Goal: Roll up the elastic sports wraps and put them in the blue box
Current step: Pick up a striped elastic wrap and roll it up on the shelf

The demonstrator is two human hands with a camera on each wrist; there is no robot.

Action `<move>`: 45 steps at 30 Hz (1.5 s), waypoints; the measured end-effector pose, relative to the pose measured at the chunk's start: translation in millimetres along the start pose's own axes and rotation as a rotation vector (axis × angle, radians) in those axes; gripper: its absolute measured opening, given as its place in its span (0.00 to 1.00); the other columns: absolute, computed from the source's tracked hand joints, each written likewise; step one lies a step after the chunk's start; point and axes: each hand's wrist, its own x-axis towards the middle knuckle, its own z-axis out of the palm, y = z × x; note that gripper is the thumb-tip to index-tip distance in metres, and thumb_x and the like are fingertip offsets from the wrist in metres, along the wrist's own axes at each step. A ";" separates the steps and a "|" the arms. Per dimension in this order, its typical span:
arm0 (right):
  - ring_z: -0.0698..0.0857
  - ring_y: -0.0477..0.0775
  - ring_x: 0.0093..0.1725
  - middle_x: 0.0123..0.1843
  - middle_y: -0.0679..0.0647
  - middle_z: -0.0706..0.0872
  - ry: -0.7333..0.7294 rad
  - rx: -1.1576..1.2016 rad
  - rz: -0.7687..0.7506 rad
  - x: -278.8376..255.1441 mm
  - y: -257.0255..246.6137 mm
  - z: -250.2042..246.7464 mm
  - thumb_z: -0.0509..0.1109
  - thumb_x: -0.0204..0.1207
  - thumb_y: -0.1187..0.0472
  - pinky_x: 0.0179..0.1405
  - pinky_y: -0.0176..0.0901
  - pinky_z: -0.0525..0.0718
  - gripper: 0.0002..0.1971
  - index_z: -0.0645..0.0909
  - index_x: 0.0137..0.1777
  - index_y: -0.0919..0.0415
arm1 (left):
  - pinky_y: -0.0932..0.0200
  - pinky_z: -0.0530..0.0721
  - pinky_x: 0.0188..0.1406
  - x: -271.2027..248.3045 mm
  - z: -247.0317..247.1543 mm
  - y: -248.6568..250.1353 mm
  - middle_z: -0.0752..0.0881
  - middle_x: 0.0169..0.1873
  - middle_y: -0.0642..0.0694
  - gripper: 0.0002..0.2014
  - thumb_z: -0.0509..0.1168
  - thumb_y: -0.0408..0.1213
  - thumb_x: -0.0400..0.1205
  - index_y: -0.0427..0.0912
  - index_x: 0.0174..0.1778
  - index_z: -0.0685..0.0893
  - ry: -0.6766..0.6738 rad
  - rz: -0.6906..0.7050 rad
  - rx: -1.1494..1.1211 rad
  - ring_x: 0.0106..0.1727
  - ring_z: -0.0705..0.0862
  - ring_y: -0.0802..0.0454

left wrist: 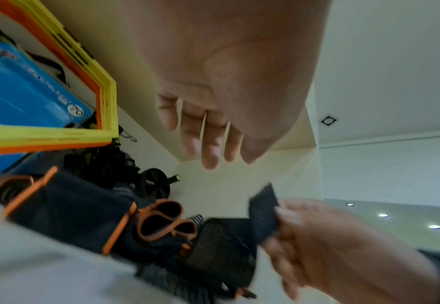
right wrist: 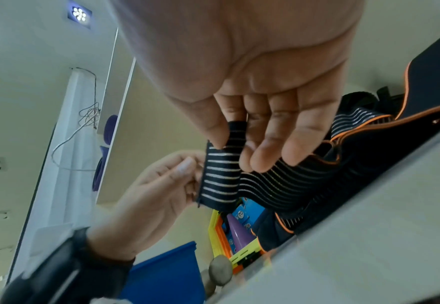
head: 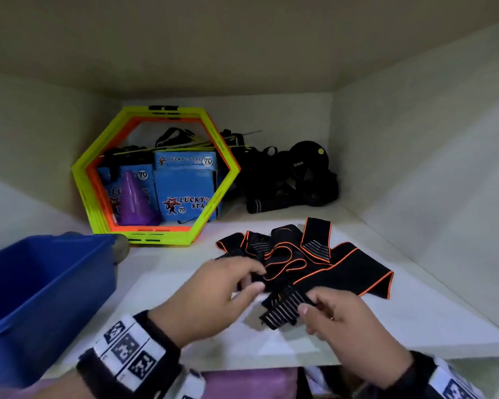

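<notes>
Right hand (right wrist: pixel 252 115): thumb and forefinger pinch the wrap's striped end (right wrist: pixel 221 174). Left hand (head: pixel 213 295): fingers loosely curled, thumb near that end; contact unclear. Wrists banded.

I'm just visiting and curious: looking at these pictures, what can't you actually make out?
- How many black elastic wraps with orange edging: head view, they lie tangled in one overlapping pile.
- Inside of the blue plastic box: head view, cut off by the left edge.
- Left hand grip on the wrap: head view, blurred.
- Black gear at the shelf's back: too dark to identify.
</notes>
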 end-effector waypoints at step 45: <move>0.87 0.52 0.34 0.37 0.56 0.92 0.153 0.028 0.180 47.1 2.1 -73.9 0.70 0.82 0.63 0.36 0.51 0.85 0.11 0.86 0.38 0.65 | 0.53 0.84 0.34 168.8 -4.9 -113.9 0.90 0.44 0.35 0.14 0.76 0.42 0.77 0.35 0.49 0.86 -0.224 -0.498 0.177 0.42 0.90 0.39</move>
